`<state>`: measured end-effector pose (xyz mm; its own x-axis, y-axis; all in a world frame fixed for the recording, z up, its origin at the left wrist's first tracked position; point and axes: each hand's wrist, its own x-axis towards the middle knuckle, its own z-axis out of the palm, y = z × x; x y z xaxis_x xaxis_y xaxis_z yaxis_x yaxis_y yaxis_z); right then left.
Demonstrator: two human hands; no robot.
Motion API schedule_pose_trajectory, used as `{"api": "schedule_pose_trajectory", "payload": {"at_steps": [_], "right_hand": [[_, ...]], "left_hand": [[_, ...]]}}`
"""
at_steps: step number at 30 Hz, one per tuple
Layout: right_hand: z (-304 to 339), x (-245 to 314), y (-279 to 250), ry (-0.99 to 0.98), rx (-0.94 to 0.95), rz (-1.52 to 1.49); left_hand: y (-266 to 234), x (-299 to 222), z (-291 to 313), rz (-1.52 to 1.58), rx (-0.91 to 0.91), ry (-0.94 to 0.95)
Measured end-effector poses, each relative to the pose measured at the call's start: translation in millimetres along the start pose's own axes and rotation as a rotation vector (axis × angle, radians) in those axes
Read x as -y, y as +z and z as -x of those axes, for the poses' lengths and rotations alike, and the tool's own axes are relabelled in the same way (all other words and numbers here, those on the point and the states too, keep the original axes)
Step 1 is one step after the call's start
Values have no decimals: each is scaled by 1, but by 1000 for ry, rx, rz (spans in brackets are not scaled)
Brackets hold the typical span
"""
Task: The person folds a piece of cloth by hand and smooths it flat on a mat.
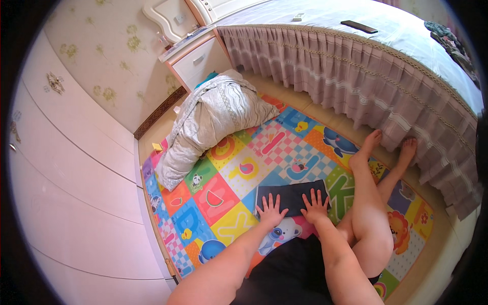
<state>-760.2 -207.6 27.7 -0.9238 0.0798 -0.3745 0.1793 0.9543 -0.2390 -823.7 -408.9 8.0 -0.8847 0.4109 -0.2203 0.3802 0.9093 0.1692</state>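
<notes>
A dark, flat, folded piece of cloth (291, 194) lies on the colourful play mat (252, 175) close in front of me. My left hand (272, 211) presses flat on its left part, fingers spread. On its right part rests my right hand (315, 206), also flat with the fingers apart. Neither hand grips anything. The cloth looks roughly rectangular, with a lighter edge at its left and right ends. Part of its near side is covered by my hands.
A bundled silvery quilt (216, 114) sits on the mat's far left. Beyond stand a white nightstand (195, 63) and a bed with a ruffled skirt (325, 71), a dark phone-like slab (359, 26) on top. White cabinet doors (76, 178) line the left. My bare legs (368, 218) stretch to the right.
</notes>
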Motion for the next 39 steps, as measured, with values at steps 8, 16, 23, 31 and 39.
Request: {"api": "schedule_pose_trajectory", "payload": {"at_steps": [8,16,23,31,39], "right_hand": [[29,4,14,-52,80,25],[55,10,5,-62,232,18],[60,15,-3,-64,256,34],[37,6,7,-94,64,32],[7,-3,9,-31,-78,-28]], "left_hand": [[15,-10,61,-41,51,-109],[22,-21,103,-9,43,-174],[35,-19,100,-96,24,-171],[38,-13,73,-114,-156,-105],[-9,-18,14,-33,-52,-28]]}}
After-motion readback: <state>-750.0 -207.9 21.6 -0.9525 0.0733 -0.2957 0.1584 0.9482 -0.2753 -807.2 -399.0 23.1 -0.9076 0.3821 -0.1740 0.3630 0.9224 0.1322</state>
